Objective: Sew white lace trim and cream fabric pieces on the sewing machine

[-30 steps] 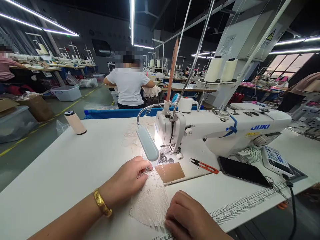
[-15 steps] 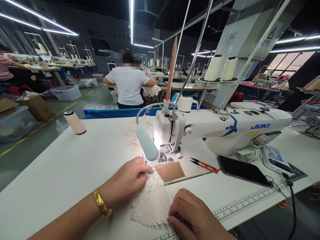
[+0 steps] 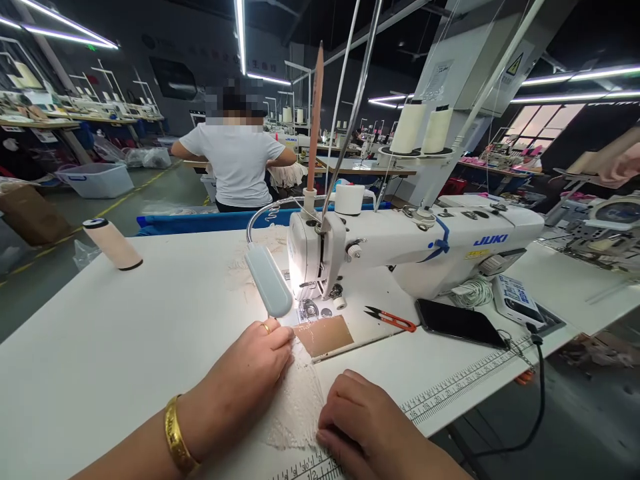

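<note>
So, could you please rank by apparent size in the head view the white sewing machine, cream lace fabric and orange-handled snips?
1. White sewing machine
2. Cream lace fabric (visible part)
3. Orange-handled snips

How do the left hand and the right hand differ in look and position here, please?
The left hand wears a gold ring and its wrist a gold bracelet; no jewellery shows on the right hand. The left hand is at the upper end of the lace piece, while the right hand is at its lower right side in the picture. Both are ungloved, with fingers bent.
</note>
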`<state>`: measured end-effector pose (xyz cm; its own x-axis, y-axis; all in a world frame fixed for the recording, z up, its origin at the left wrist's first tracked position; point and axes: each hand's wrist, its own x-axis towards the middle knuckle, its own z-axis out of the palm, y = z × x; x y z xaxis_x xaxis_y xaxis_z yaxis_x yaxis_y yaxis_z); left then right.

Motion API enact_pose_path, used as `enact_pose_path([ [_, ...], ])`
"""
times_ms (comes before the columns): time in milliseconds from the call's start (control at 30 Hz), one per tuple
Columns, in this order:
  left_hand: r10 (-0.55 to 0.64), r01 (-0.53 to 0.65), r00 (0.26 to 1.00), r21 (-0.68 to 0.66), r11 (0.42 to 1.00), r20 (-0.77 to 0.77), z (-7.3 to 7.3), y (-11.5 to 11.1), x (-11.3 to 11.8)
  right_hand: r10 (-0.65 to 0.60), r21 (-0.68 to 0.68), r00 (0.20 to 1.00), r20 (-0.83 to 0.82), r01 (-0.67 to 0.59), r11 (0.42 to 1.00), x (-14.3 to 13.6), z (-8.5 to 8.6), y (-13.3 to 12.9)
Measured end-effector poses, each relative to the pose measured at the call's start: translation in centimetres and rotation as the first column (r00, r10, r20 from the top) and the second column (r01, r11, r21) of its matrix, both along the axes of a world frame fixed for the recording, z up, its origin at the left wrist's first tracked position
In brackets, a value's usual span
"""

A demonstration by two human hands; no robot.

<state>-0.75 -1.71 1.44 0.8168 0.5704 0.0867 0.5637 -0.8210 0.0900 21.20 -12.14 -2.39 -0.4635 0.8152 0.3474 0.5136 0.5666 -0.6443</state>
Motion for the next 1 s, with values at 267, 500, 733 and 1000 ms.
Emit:
enact_pose_path([
  [267,0.042,-0.042,0.999,-0.098,0.994,-0.003,-0.1,-0.1,-0.1,-0.011,0.134,1.000,0.000,0.011,0.991,-0.5,-1.5,0.5],
  [500,0.046,-0.047,0.999,-0.042,0.998,-0.006,0.1,-0.4,0.1,-0.028,0.222,0.999,0.033,0.020,0.975,-1.0,-2.1,0.7],
  [733,0.040,-0.040,0.999,-0.005,0.999,0.029,0.0,-0.4,0.2,0.060,0.003,0.998,0.030,-0.060,0.998,0.1,1.1,0.8],
  [1000,0.049,-0.043,0.997,-0.105,0.994,0.057,0.2,-0.3,0.0,-0.020,0.106,0.982,0.185,0.000,0.994,0.1,1.7,4.3],
])
